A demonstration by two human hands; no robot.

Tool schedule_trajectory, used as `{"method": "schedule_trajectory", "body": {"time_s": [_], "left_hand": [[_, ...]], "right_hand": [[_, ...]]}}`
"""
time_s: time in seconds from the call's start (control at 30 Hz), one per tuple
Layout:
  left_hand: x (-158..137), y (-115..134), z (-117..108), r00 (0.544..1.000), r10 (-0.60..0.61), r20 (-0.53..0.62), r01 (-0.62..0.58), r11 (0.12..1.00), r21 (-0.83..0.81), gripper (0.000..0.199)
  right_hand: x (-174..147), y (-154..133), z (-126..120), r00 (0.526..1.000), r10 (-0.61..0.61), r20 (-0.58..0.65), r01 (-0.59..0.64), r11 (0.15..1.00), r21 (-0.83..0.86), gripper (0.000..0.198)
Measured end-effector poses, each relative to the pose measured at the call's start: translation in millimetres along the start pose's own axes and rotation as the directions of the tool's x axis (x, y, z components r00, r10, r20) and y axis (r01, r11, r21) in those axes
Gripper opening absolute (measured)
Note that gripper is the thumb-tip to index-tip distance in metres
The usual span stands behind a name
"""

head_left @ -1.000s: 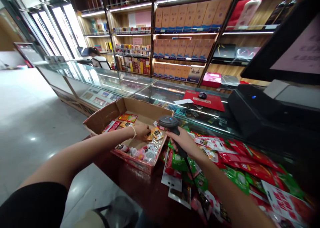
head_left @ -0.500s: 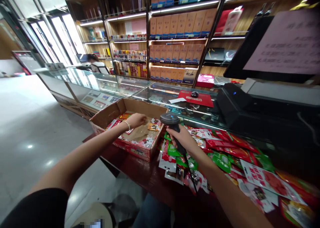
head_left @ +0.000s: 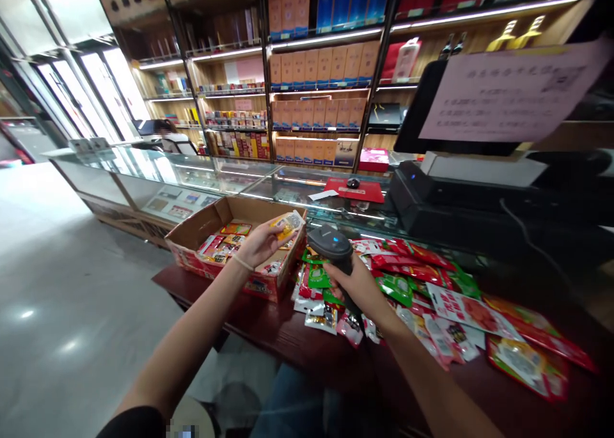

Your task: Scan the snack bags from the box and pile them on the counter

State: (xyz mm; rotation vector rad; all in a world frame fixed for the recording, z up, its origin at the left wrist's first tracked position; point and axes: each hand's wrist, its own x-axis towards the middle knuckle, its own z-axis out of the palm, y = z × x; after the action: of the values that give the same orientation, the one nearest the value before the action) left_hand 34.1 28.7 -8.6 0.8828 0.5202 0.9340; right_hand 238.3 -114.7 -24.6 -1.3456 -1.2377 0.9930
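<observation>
My left hand (head_left: 263, 243) is closed on a small yellow and silver snack packet (head_left: 288, 226), held up over the right side of an open cardboard box (head_left: 189, 268). Inside the box lie several more small packets (head_left: 236, 229). My right hand (head_left: 351, 278) grips the handle of a black barcode scanner (head_left: 330, 241), whose head points toward the packet and shows a small blue light. Below and right of the scanner spreads a heap of red, green and white snack packets (head_left: 396, 289) on the dark red tabletop (head_left: 268, 320).
A screen with a pink paper sheet (head_left: 494, 102) stands at the right over black equipment (head_left: 446, 201). Behind the box runs a glass counter (head_left: 201, 164) with a red folder (head_left: 367, 192) and a mouse (head_left: 353, 183). Shelves of boxes (head_left: 319, 67) line the back wall. A stool (head_left: 192, 419) is below.
My left hand has come up out of the box with a yellow packet and moved toward the scanner. The scanner stays in my right hand. The view has shifted slightly right.
</observation>
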Motion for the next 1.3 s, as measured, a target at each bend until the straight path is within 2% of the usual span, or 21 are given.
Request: {"method": "schedule_trajectory", "body": {"time_s": [0.13,0.27,0.5,0.7,0.83,0.93,1.03,1.13,1.23,1.3], "left_hand": [[-12.7,-17.9,19.2,0.997,0.004,0.078,-0.014,0.992,0.128,0.055],[-21.1,-37.7,37.1,0.986,0.0,0.164,-0.039,0.971,0.236,0.062],[-26.4,-76.1,66.1,0.95,-0.06,0.307,-0.01,0.975,0.223,0.067],[-19.3,-99.3,77.5,0.952,-0.101,0.29,-0.002,0.943,0.334,0.063],[-17.4,-118.6,77.6,0.966,-0.101,0.238,-0.04,0.852,0.522,0.046],[-18.1,-139.4,86.7,0.955,-0.075,0.287,-0.154,0.703,0.695,0.031],[-19.3,-167.2,110.1,0.894,-0.02,0.447,-0.361,0.556,0.748,0.017],[-21.1,-203.3,143.5,0.805,0.028,0.593,-0.539,0.454,0.71,0.019],[-26.2,-243.4,179.2,0.708,-0.04,0.705,-0.652,0.348,0.674,0.029],[-32.0,-268.3,201.0,0.643,-0.122,0.756,-0.72,0.242,0.651,0.032]], "right_hand": [[-21.6,-2.5,-7.1,0.999,0.01,-0.037,-0.01,1.0,-0.023,0.039],[-39.6,2.6,-18.1,0.995,0.084,-0.051,-0.085,0.996,-0.01,0.044],[-78.3,19.2,-48.9,0.985,0.164,-0.053,-0.163,0.986,0.031,0.034],[-100.6,28.0,-64.4,0.976,0.198,-0.086,-0.195,0.98,0.042,0.038],[-114.0,38.2,-81.0,0.962,0.201,-0.183,-0.192,0.979,0.066,0.041],[-133.1,50.1,-102.9,0.932,0.23,-0.279,-0.2,0.971,0.13,0.042],[-161.5,62.9,-129.7,0.864,0.272,-0.423,-0.198,0.957,0.212,0.042],[-193.4,72.4,-154.6,0.792,0.31,-0.525,-0.197,0.945,0.26,0.042],[-221.8,78.0,-173.1,0.73,0.343,-0.591,-0.207,0.935,0.287,0.044],[-237.3,80.7,-181.6,0.696,0.349,-0.627,-0.199,0.933,0.299,0.044]]}}
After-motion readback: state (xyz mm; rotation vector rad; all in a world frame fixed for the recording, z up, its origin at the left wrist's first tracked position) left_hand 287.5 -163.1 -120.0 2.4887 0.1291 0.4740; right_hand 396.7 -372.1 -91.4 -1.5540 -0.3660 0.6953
